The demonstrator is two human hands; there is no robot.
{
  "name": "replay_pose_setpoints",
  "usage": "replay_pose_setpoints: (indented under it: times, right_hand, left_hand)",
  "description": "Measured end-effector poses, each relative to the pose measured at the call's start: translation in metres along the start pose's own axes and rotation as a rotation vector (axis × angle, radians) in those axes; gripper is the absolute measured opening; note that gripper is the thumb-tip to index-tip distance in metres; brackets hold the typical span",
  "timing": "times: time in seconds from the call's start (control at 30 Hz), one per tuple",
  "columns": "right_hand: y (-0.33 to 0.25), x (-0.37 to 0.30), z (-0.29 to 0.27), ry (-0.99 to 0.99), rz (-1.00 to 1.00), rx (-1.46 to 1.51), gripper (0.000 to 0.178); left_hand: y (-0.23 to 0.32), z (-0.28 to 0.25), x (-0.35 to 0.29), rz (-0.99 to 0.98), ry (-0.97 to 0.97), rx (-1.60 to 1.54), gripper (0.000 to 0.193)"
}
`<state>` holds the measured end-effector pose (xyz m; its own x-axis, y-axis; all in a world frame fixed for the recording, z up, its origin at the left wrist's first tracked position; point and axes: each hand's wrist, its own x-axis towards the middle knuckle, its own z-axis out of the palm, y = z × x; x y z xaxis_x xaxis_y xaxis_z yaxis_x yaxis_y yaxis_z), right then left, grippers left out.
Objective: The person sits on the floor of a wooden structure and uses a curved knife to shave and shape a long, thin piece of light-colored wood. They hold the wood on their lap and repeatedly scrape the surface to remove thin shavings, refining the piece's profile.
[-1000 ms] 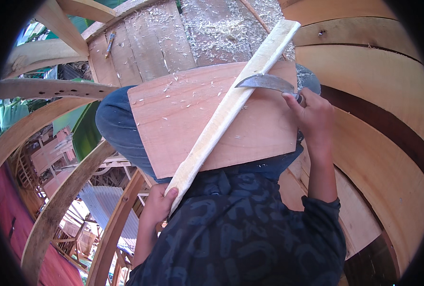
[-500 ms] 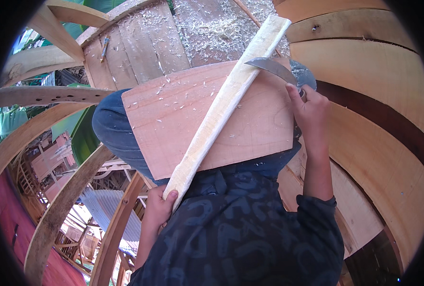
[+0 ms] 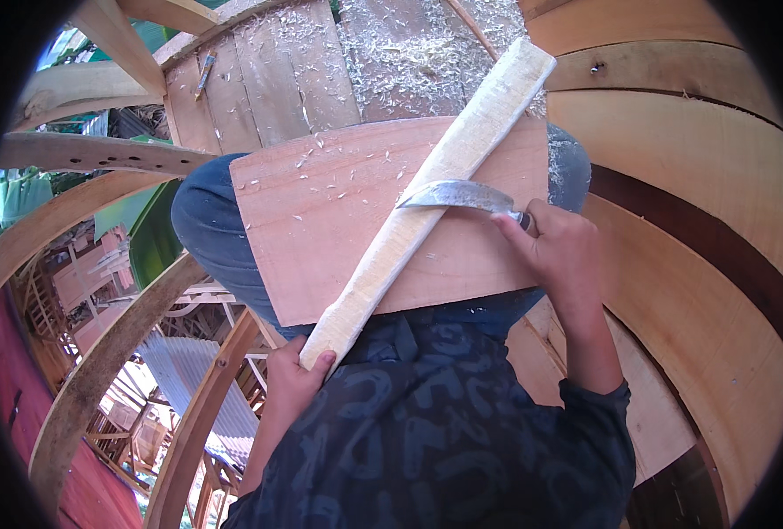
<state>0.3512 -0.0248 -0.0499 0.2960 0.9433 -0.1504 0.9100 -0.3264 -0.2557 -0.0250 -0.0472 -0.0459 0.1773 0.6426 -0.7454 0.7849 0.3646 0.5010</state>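
A long pale strip of wood point(image 3: 387, 247) slants across a flat reddish board point(image 3: 312, 238) that rests on my lap. My left hand point(image 3: 299, 370) grips the strip's near end, thumb on top. In my right hand point(image 3: 560, 247) is a knife with a curved blade point(image 3: 457, 195), its handle mostly hidden by the closed fingers. The blade lies across the middle of the strip, its tip reaching over the strip's left edge. Small wood shavings are scattered on the board.
Shavings point(image 3: 409, 66) cover the plank floor point(image 3: 259, 88) ahead. Wide curved planks point(image 3: 673, 159) rise on the right. Curved wooden ribs point(image 3: 100, 388) stand on the left, with a corrugated sheet point(image 3: 189, 379) beyond them. A small pen-like stick point(image 3: 204, 76) lies at the far left.
The knife in my right hand has come nearer along the strip, from its far part to its middle. The strip's far end has shifted slightly right. My left hand keeps its grip.
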Motion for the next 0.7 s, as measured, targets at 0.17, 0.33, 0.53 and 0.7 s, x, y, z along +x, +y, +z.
replay_pose_setpoints:
  times: [0.17,0.33,0.53,0.7]
  right_hand:
    - [0.012,0.006,0.017,0.059,-0.161,-0.028,0.054]
    - [0.019,0.008,0.025,0.152,-0.177,-0.061,0.055]
    - [0.022,0.009,0.021,0.151,-0.088,-0.075,0.056]
    - [0.018,0.005,0.017,0.101,-0.024,-0.064,0.055]
  left_hand:
    - [0.008,0.003,-0.002,0.021,0.055,-0.019,0.049]
    - [0.009,0.008,-0.003,0.064,0.059,-0.040,0.051]
    - [0.007,0.012,-0.005,0.086,0.107,-0.015,0.055]
    - [0.007,0.011,-0.003,0.069,0.071,-0.012,0.055]
